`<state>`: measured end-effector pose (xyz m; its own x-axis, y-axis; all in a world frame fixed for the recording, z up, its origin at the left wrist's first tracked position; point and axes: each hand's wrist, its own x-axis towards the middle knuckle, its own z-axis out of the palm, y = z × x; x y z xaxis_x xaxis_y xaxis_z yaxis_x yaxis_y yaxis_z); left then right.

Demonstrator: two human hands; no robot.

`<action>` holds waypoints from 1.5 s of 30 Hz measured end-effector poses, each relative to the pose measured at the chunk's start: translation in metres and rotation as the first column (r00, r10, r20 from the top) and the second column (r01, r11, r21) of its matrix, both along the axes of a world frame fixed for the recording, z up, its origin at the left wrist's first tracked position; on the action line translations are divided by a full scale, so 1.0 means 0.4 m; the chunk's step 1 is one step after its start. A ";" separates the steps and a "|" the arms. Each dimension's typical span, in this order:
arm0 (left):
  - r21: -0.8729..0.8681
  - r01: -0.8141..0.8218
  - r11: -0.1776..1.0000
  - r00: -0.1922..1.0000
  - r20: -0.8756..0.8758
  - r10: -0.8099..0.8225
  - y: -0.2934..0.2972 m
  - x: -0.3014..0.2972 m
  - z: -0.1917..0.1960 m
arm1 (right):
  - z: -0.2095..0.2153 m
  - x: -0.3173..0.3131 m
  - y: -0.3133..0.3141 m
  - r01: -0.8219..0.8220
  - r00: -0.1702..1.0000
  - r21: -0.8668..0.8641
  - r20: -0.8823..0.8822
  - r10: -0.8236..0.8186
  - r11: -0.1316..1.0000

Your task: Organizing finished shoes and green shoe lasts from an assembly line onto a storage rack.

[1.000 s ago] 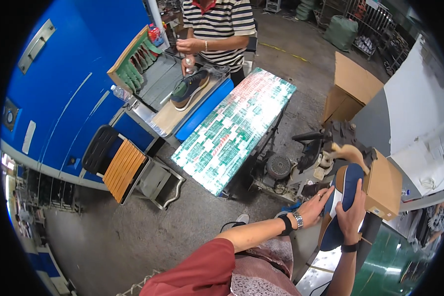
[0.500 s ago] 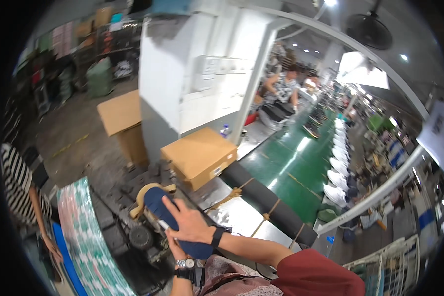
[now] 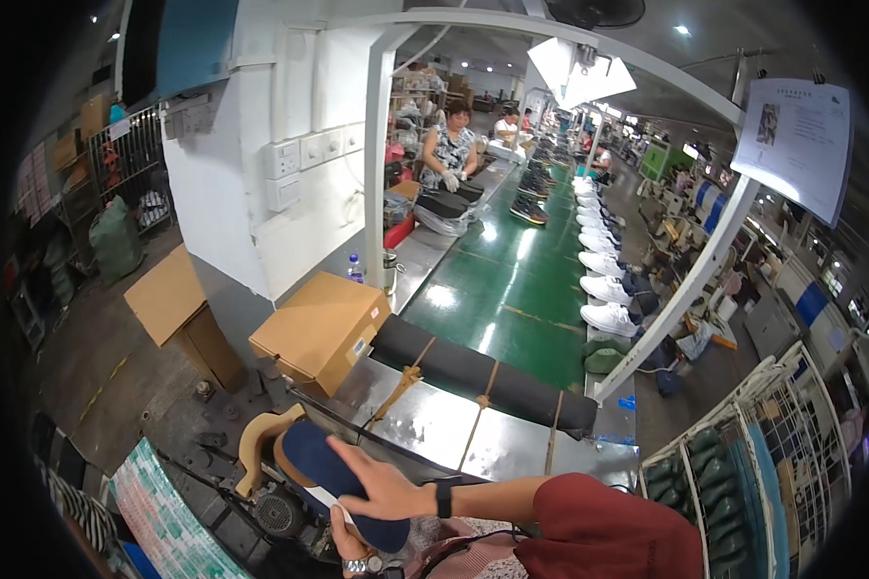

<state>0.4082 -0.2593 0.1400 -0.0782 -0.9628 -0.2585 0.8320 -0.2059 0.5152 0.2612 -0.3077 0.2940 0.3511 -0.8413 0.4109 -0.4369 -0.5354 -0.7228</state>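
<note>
A dark blue shoe sole [image 3: 304, 454] lies flat between my hands at the lower middle of the view. My right hand [image 3: 381, 487], with a black band on its wrist, rests on top of the sole with the fingers spread over it. My left hand [image 3: 346, 536], wearing a watch, grips the sole from below near its closer end; most of this hand is hidden under the sole. A tan curved holder [image 3: 256, 439] stands just left of the sole's far tip.
Two cardboard boxes [image 3: 323, 328] [image 3: 169, 294] sit ahead on the left. A black roller [image 3: 483, 372] ends a green conveyor [image 3: 512, 289] carrying white shoes [image 3: 603, 289]. A seated worker [image 3: 449, 154] handles shoes far along it. A wire rack [image 3: 743, 473] stands to the right, a patterned sheet [image 3: 164, 526] at lower left.
The view has swung from the blue cabinet side round to the green conveyor. Both hands have kept hold of the blue sole, and the right hand now lies over its top.
</note>
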 end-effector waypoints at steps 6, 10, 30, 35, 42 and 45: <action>0.278 0.308 0.910 0.617 0.670 -0.413 0.172 0.156 0.182 | -0.272 0.004 -0.187 -0.499 0.640 0.707 0.691 -0.337 0.502; 0.171 0.387 0.906 0.061 0.976 -0.210 0.299 0.263 0.106 | -0.164 0.120 -0.152 -0.944 0.297 0.329 0.873 -0.387 0.018; 0.171 0.224 0.960 -0.578 0.816 -0.010 -0.250 -0.517 0.010 | -0.275 -0.847 -0.076 -0.207 0.657 0.779 0.559 -0.506 0.592; 0.125 0.324 0.938 -0.460 0.887 0.041 -0.250 -0.665 -0.135 | -0.565 -1.085 0.129 0.699 0.713 0.507 -0.450 -0.537 0.504; -0.181 0.397 0.900 -0.515 0.768 0.382 -0.313 -0.473 0.023 | -0.637 -1.126 0.201 0.642 0.763 0.423 -0.432 -0.480 0.640; -0.012 0.270 0.963 -0.835 0.495 0.241 -0.371 -0.240 0.153 | -0.440 -1.057 0.160 0.641 0.765 0.558 -0.522 -0.378 0.527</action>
<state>0.3122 -0.4078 0.2011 -0.0709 -0.9777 0.1977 -0.9973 0.0656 -0.0331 -0.1615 -0.2438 0.1180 -0.2447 -0.8889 -0.3874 -0.7236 0.4333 -0.5373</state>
